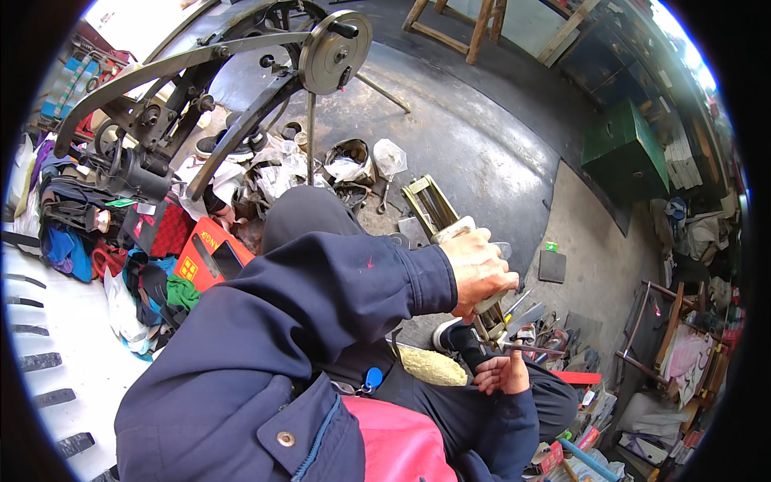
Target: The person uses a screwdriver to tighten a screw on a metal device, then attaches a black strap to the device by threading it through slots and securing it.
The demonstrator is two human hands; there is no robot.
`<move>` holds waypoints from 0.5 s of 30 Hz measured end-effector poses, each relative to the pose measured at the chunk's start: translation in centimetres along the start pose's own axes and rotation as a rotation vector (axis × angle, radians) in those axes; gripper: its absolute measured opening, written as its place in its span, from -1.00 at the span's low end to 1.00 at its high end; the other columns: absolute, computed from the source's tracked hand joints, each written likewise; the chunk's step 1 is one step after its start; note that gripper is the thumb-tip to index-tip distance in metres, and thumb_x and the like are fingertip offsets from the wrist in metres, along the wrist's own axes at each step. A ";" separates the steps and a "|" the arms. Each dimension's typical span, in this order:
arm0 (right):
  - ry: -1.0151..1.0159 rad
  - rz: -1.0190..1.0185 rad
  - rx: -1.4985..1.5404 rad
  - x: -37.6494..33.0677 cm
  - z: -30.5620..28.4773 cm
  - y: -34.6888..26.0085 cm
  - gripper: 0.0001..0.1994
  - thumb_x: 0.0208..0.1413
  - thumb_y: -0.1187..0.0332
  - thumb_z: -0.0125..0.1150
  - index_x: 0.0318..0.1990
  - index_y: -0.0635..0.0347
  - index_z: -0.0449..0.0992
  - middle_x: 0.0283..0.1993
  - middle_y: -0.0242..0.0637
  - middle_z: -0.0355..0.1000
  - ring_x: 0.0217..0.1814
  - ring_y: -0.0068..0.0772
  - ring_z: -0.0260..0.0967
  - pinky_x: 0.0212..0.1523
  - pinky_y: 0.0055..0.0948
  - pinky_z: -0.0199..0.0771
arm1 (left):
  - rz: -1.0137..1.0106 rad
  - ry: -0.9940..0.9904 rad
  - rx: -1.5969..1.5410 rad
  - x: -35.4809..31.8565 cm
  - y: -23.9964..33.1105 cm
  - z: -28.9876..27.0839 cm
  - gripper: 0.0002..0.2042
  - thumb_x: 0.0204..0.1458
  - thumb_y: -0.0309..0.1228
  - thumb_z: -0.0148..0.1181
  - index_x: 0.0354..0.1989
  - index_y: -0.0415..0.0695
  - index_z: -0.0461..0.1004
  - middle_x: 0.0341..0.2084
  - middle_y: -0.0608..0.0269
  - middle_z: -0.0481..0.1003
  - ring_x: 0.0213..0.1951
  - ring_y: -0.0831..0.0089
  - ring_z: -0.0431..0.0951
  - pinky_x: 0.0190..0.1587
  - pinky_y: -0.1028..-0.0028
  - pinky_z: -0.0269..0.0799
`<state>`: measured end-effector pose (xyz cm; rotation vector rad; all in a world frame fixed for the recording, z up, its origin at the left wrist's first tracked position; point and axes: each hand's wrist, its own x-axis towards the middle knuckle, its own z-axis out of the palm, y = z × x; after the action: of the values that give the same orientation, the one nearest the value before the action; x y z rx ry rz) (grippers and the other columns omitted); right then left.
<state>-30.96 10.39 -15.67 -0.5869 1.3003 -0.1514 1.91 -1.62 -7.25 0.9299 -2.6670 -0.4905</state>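
Observation:
My left hand (480, 271) is closed around a pale part of an olive metal frame (430, 199), which extends beyond the hand on both sides. My right hand (502, 373) is palm up, thumb raised and fingers curled in, close to a black shoe (461, 341) with a white edge. A thin, pointed metal tool (536, 349) lies across just beyond the right thumb. What the right fingers close on is hidden. A fuzzy yellow pad (434, 366) rests by my dark trousers, left of the right hand.
A hand-cranked machine with a metal wheel (336, 51) stands at the far left above piled fabric and bags. A red box (210, 255) lies below it. Loose hand tools (554, 341) lie at my right. A green metal box (625, 157) stands at the far right.

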 end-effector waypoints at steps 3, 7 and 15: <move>-0.224 -0.102 0.389 -0.6 1.9 -0.7 0.18 0.04 -0.68 -0.44 -0.03 0.52 0.53 -0.26 0.14 0.59 -0.47 -0.10 0.55 -0.53 -0.35 0.53 | 0.003 0.020 0.007 -0.1 0.1 0.1 -0.45 -0.38 -0.15 0.57 -0.16 0.04 0.48 -0.35 0.42 0.58 -0.16 0.37 0.62 -0.10 0.28 0.39; -0.276 -0.159 0.751 0.0 5.1 -1.7 -0.01 0.16 -0.53 -0.25 0.10 0.41 0.51 -0.14 0.11 0.56 -0.40 -0.16 0.49 -0.50 -0.32 0.55 | 0.003 0.010 0.031 0.0 0.2 0.1 -0.45 -0.39 -0.16 0.57 -0.15 0.04 0.49 -0.34 0.41 0.59 -0.16 0.37 0.62 -0.11 0.28 0.39; 0.249 -0.661 0.069 1.5 6.7 -0.4 -0.36 0.14 0.44 0.30 0.38 0.32 0.26 0.22 -0.14 0.44 0.23 -0.23 0.44 0.05 -0.34 0.58 | -0.002 -0.005 0.010 -0.3 0.0 0.0 -0.46 -0.37 -0.17 0.56 -0.14 0.04 0.50 -0.33 0.40 0.58 -0.17 0.35 0.62 -0.13 0.26 0.38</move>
<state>-24.13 11.53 -15.80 -0.9448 1.2906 -0.8318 2.09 -1.43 -7.26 0.9352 -2.6754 -0.4812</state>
